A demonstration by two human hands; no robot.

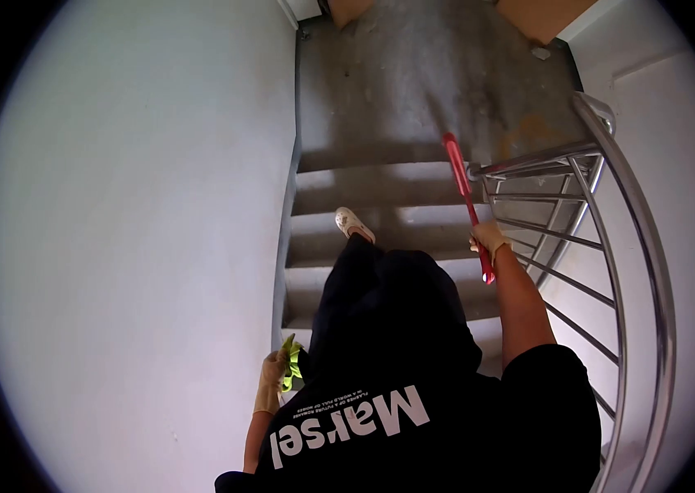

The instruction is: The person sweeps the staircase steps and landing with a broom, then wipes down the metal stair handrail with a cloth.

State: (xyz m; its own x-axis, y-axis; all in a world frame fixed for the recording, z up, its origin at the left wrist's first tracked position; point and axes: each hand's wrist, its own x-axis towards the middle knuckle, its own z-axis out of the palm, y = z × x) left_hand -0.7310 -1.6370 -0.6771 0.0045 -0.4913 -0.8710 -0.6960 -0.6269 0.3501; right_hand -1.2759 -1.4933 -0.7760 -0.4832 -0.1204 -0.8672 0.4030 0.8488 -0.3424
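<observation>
My right hand (490,237), in a pale thin glove, is closed around the handle of a long red tool with a slim shaft and a wider, flattened far end (457,167). Its exact kind does not show. The tool points forward over the steps, beside the lower end of the railing. Down at my left side, my gloved left hand (272,371) grips a bright yellow-green piece (290,366) that looks like cloth or strap. Part of that piece is hidden by my dark clothing.
Concrete stairs (388,222) descend to a grey landing (380,90). One foot in a light shoe (350,222) is on a step. A white wall (142,230) rises at left, a metal railing (639,222) runs along the right. Brown panels, perhaps cardboard (540,18), stand at the landing's far edge.
</observation>
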